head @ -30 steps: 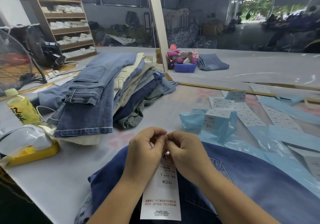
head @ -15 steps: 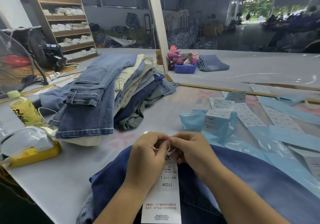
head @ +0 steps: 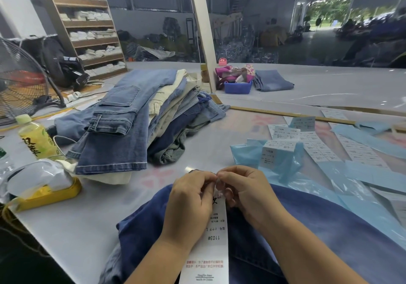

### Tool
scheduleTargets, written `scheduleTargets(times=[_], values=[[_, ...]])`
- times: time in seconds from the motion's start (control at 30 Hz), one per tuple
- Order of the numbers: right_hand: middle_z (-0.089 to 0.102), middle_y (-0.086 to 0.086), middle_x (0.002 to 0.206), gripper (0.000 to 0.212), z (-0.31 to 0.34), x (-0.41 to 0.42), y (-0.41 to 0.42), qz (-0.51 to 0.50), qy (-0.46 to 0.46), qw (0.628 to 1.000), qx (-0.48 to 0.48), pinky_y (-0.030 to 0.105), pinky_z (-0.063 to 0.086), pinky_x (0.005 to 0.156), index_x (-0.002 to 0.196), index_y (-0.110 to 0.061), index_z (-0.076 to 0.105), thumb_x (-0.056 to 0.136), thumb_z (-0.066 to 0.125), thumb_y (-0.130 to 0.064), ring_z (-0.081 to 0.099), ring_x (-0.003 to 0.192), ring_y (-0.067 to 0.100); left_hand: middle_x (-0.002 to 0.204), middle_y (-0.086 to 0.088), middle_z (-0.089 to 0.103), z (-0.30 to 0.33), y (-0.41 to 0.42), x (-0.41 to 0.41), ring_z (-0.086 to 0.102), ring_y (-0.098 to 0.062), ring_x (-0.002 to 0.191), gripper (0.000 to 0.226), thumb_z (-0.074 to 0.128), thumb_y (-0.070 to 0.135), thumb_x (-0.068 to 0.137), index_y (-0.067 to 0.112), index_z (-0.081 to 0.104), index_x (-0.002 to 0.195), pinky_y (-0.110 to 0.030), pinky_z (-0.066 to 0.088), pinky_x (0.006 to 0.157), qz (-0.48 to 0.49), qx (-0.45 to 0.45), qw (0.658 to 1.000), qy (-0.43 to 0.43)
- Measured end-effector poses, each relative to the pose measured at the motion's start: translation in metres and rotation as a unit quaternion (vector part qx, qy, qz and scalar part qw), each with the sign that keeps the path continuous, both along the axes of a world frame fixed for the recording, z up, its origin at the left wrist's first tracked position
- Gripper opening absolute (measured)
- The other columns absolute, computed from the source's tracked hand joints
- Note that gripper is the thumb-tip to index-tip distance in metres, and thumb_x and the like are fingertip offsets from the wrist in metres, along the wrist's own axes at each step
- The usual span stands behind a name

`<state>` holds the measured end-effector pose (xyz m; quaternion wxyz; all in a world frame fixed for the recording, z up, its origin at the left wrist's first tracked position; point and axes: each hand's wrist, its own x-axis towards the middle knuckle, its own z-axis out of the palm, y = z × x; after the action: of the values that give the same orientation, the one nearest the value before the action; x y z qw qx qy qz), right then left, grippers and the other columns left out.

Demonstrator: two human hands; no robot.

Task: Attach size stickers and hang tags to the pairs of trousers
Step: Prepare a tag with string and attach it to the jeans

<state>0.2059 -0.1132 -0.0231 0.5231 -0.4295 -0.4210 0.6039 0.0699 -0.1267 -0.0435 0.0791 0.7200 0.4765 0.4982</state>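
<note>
Hang tag [head: 208, 246]: white, long, lies over dark blue trousers [head: 307, 235] at near table edge; print reads "1103#" and "MADE IN CHINA", upside down to camera.
Left hand [head: 189, 202]: fingers curled, pinching top end of hang tag, fingertips meeting those of right hand.
Right hand [head: 241, 189]: fingers curled, pinching at same spot on tag top; whatever sits between fingertips too small to tell.
Table [head: 83, 228]: pale grey, carries everything below.
Yellow tray [head: 50, 196]: near left, crumpled clear plastic bag [head: 37, 176] on top.
Drink bottle [head: 36, 137]: yellow-green, upright, left edge, just behind tray.
Trouser stack [head: 140, 121]: centre-left, mixed light denim, cream and dark pairs; cargo-pocket jeans on top.
Sticker sheets [head: 316, 143]: white printed size labels on blue backing, spread right of centre; loose blue backing strips [head: 373, 174] around them.
Blue bin [head: 238, 87]: far centre, pink fabric piled inside; folded jeans [head: 274, 80] just beside on right.
Fan [head: 19, 79]: far left, wire guard.
Shelf unit [head: 87, 26]: far left back, stacked white bundles.
</note>
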Motion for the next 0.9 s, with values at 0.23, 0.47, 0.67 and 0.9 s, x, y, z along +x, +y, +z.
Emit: scheduleTargets(times=[0.23, 0.47, 0.67, 0.9], values=[[0.061, 0.012, 0.059, 0.017, 0.0023, -0.0001, -0.0012, 0.029, -0.015, 0.999, -0.017, 0.021, 0.033, 0.040, 0.073, -0.004, 0.062, 0.082, 0.055, 0.008, 0.045, 0.044, 0.014, 0.082, 0.015, 0.065, -0.0019, -0.0004, -0.0016, 0.057, -0.001, 0.082, 0.007, 0.063, 0.021, 0.086, 0.022, 0.070, 0.089, -0.007, 0.040, 0.077, 0.014, 0.028, 0.999, -0.003], [0.053, 0.006, 0.063, 0.016, -0.0009, -0.0024, -0.0009, 0.005, -0.013, 1.000, -0.010, 0.021, 0.032, 0.040, 0.076, -0.009, 0.063, 0.088, 0.058, -0.001, 0.038, 0.046, 0.011, 0.082, 0.016, 0.060, -0.0038, -0.0009, -0.0029, 0.051, 0.002, 0.079, 0.009, 0.070, 0.015, 0.081, 0.020, 0.068, 0.088, -0.005, 0.040, 0.072, 0.034, 0.080, 0.996, 0.014], [0.060, 0.007, 0.069, 0.014, 0.0003, -0.0007, -0.0044, 0.023, -0.006, 1.000, -0.014, 0.020, 0.033, 0.042, 0.079, -0.007, 0.065, 0.090, 0.058, 0.000, 0.042, 0.048, 0.009, 0.080, 0.013, 0.059, -0.0034, -0.0033, -0.0038, 0.052, -0.002, 0.076, 0.018, 0.080, 0.007, 0.078, 0.019, 0.068, 0.086, -0.007, 0.041, 0.068, 0.054, 0.065, 0.996, 0.004], [0.057, 0.005, 0.067, 0.018, 0.0009, -0.0021, -0.0066, 0.030, -0.024, 0.999, 0.003, 0.020, 0.031, 0.043, 0.080, -0.008, 0.061, 0.093, 0.053, 0.001, 0.041, 0.049, 0.009, 0.079, 0.013, 0.058, -0.0016, -0.0048, -0.0035, 0.054, -0.007, 0.074, 0.016, 0.080, 0.008, 0.079, 0.019, 0.069, 0.084, -0.010, 0.044, 0.063, 0.047, 0.046, 0.998, -0.010]])
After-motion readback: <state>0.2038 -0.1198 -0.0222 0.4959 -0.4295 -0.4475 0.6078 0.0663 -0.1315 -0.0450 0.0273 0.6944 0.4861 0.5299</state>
